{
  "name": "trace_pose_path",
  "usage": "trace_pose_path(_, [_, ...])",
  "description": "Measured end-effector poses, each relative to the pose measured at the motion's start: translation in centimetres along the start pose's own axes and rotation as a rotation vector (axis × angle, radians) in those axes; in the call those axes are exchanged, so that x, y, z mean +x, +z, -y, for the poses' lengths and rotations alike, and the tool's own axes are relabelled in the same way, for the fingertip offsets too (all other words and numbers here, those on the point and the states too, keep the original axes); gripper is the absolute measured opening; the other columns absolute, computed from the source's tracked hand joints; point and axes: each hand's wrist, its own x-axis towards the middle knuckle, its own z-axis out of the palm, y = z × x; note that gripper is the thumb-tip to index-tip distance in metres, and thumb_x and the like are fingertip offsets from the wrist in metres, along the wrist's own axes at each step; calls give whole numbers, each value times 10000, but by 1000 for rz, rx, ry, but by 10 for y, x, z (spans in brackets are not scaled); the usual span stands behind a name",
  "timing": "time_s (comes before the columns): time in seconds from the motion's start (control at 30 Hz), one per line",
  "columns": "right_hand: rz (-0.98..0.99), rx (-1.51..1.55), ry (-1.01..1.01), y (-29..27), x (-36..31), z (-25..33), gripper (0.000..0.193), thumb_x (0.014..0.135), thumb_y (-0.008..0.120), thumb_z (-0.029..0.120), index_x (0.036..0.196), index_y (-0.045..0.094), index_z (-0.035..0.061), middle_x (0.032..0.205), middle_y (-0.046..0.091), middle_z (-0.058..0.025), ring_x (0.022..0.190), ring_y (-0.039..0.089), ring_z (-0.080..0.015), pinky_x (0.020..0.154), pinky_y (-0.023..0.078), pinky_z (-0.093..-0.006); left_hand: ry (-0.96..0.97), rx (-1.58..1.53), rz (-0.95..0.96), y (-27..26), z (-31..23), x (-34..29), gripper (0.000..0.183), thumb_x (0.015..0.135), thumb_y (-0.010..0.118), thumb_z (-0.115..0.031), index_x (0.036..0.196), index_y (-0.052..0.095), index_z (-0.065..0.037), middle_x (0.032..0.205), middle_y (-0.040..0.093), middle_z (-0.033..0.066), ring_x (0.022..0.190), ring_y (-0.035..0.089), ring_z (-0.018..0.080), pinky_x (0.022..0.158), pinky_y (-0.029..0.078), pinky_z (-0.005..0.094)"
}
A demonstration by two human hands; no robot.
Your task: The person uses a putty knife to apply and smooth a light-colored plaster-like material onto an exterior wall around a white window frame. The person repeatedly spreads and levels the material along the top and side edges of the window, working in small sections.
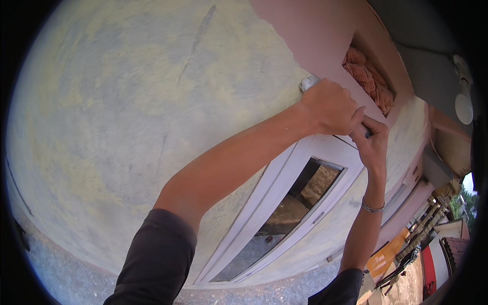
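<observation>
My left hand [330, 108] is raised against the wall, closed around a tool whose grey end [308, 82] sticks out above the knuckles at the edge of a pink-painted patch [310, 35]. Just right of it and touching it, my right hand [373, 145] has its fingers pinched on a small dark part [367, 133]; what that part is cannot be made out. A metal bracelet [372, 207] is on the right wrist. Both hands are above the top of a white window frame [284, 178].
The wall [117, 101] is bare, patchy yellow-grey plaster. A recess holds a red checked cloth [368, 76]. A white lamp bulb [463, 104] hangs at the right. Planks, an orange board [386, 256] and other items lie at the lower right.
</observation>
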Motion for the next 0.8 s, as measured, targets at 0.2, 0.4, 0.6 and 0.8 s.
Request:
trace_pose_path(0.2, [-40, -111, 156, 4, -7, 8, 324, 900, 827, 197, 1047, 783, -89, 769, 693, -35, 757, 566, -100, 728, 500, -294, 75, -29, -54, -1, 1, -2, 572, 1062, 530, -380, 653, 764, -55, 629, 700, 199, 592, 703, 379, 623, 557, 504])
trace_pose_path(0.4, [15, -99, 82, 1, -8, 9, 306, 927, 807, 202, 1050, 791, -78, 795, 731, -55, 783, 602, -99, 752, 515, -285, 52, -47, -12, 0, 0, 0, 569, 1066, 526, -368, 666, 762, -40, 634, 704, 188, 592, 698, 386, 631, 557, 502])
trace_pose_path(0.6, [-5, 28, 76, -4, -7, 4, 312, 945, 794, 207, 1057, 782, -84, 793, 730, -59, 783, 606, -101, 745, 519, -283, 61, 38, 28, 2, -5, 8, 558, 1072, 519, -351, 695, 772, -27, 658, 715, 184, 628, 704, 376, 647, 557, 497])
trace_pose_path(0.8, [-7, -6, -15, 8, -10, -7, 319, 935, 802, 218, 1047, 782, -81, 747, 700, -89, 748, 609, -118, 718, 518, -301, -16, 24, 130, -5, -4, 1, 530, 1076, 530, -353, 733, 782, -37, 681, 717, 176, 682, 708, 373, 714, 558, 494])
